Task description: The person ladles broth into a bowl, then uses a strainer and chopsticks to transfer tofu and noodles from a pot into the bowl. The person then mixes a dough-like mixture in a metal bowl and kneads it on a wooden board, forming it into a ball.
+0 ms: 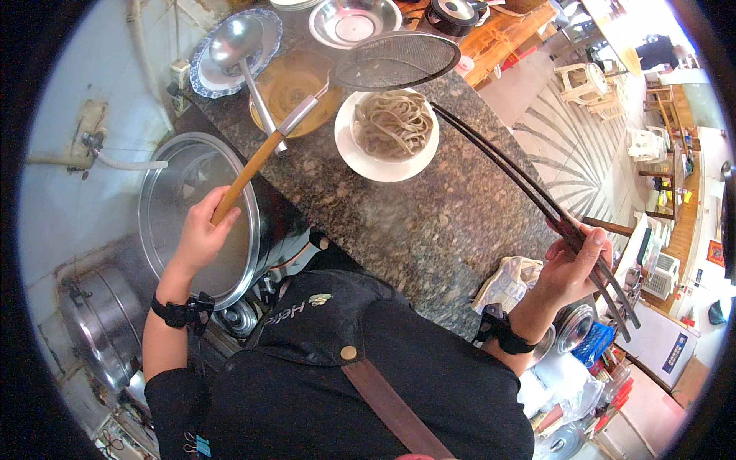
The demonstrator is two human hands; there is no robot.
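My left hand (202,233) is closed round the wooden handle of a wire mesh strainer (397,62), whose basket hangs over the far side of the stone counter (368,224). Just below the basket, a white bowl (386,171) holds grey-brown noodles (394,123). In my right hand (575,261) is a pair of long dark chopsticks (506,158), their tips close to the bowl's right rim. A metal ladle (236,41) rests across a blue-patterned plate (204,80) and a yellowish round dish (296,86). The strainer's handle crosses above the ladle's handle.
A large steel pot (198,218) of cloudy liquid stands left of the counter, under a hose. Farther back are a steel basin (355,23) and a black lidded pot (454,14). A cloth (509,282) lies by the counter's right edge. Another person (658,53) is far off among stools.
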